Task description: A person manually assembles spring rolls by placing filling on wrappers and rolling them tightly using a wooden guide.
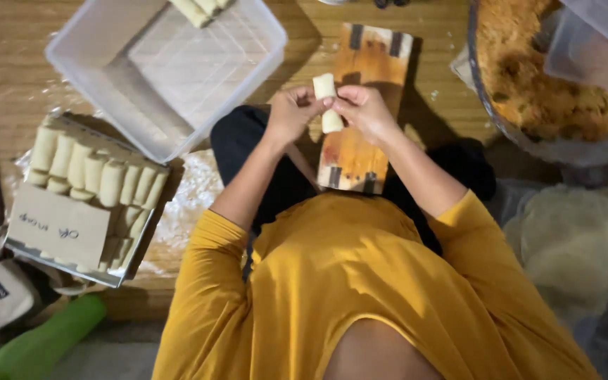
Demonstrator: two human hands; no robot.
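Observation:
A pale rolled dough piece (327, 102) is held upright between both hands over a small wooden board (360, 105) on the floor. My left hand (291, 112) grips its left side, my right hand (362, 109) its right side. My yellow sleeves and black trousers fill the lower middle of the view.
A clear plastic tub (170, 70) with a few rolls at its far end lies top left. A metal tray (89, 197) holds several rolls and a cardboard piece. A big bowl of orange-brown filling (543, 84) stands top right, pale round wrappers (571, 239) lower right, a green object (43, 345) bottom left.

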